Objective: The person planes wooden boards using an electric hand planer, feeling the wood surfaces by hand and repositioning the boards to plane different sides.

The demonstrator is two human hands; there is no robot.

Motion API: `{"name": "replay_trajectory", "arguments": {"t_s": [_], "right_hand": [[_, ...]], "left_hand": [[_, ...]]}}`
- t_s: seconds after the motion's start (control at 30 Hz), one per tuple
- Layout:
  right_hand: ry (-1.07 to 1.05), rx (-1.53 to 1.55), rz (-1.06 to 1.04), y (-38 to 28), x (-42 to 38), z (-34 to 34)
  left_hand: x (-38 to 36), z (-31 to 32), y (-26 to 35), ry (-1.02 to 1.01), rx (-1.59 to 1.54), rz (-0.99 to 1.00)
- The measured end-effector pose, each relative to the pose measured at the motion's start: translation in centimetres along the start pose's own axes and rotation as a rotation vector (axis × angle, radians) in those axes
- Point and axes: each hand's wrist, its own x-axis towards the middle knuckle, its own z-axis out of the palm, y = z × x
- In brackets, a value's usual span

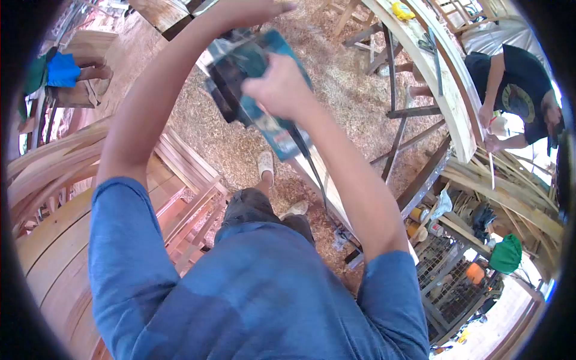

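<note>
My right hand (282,90) is wrapped round the handle of a teal and black electric planer (234,72), blurred by motion. The planer lies over a pale wooden beam (333,195) that runs toward my right side. From the tool a dark power cord (312,165) trails back along my right forearm. At the top edge, beyond the planer's far end, my left hand (261,8) is partly cut off by the frame. Its visible finger is stretched out, and I see nothing held in it.
Stacked planks (66,252) lie at my left. A curved beam (414,54) rests on trestles at right, with a yellow tape measure (402,10) on it. A person in black (510,90) works beside it. Another person in blue shorts (62,69) is far left. Shavings cover the ground.
</note>
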Motion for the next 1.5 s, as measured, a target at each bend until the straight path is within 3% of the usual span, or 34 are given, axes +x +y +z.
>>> {"name": "replay_trajectory", "arguments": {"t_s": [0.07,0.17,0.23,0.3,0.4,0.47,0.53,0.67,0.73,0.9,1.03,1.2,1.3,1.33,1.37,1.4,1.47,1.5], "right_hand": [[0.164,-0.072,-0.11,1.5,-5.9,-1.5],[0.287,-0.088,0.116,1.9,-17.6,-4.7],[0.356,0.027,0.403,0.6,-25.9,-6.5],[0.484,0.248,0.632,-2.2,-33.9,-8.1],[0.805,0.379,0.612,-1.6,-46.2,-8.4],[1.032,0.356,0.666,-2.1,-53.7,-7.9],[1.211,0.389,0.643,-3.0,-60.2,-7.6],[1.441,0.468,0.631,-2.9,-69.9,-7.5],[1.528,0.489,0.645,-3.4,-73.5,-7.8],[1.578,0.355,0.775,-2.8,-80.8,-10.2],[1.504,0.279,0.872,-3.4,-83.3,-12.9],[1.166,0.094,1.054,-3.3,-86.6,-19.0],[0.91,0.038,1.073,-1.7,-87.0,-23.3],[0.824,0.01,1.079,-1.0,-87.1,-24.9],[0.729,-0.023,1.078,-0.2,-87.5,-26.5],[0.615,-0.084,1.003,0.8,-88.1,-28.2],[0.43,-0.192,0.901,2.2,-88.4,-30.8],[0.344,-0.246,0.845,2.9,-88.6,-32.0]], "left_hand": [[-0.2,-5.0,1.3,0.167,0.075,0.147],[-4.5,-6.9,5.5,-0.06,-0.455,-0.815],[-8.3,-3.0,8.3,-0.206,-0.445,-0.84],[-12.8,2.6,13.1,-0.173,-0.071,-0.52],[-12.6,3.2,24.7,-0.285,-0.12,-0.612],[-12.0,4.6,29.5,-0.243,0.014,-0.566],[-9.9,3.7,34.5,-0.255,-0.036,-0.676],[-6.7,3.7,38.9,-0.254,0.033,-0.81],[-6.0,4.9,38.2,-0.402,0.149,-0.798],[-4.7,4.8,38.0,-0.475,0.136,-0.867],[-5.4,5.6,38.0,-0.437,0.257,-0.865],[-6.8,6.9,37.1,-0.312,0.351,-0.703],[-3.9,5.4,41.0,-0.6,0.078,-0.476],[-3.3,6.8,44.5,-0.347,-0.003,-0.49],[-0.3,4.9,51.0,0.036,-0.243,-0.471],[2.8,2.8,57.7,0.39,-0.45,-0.345],[9.8,-4.6,72.1,-0.01,-0.904,-0.389],[12.9,-5.2,78.5,0.313,-0.901,-0.097]]}}
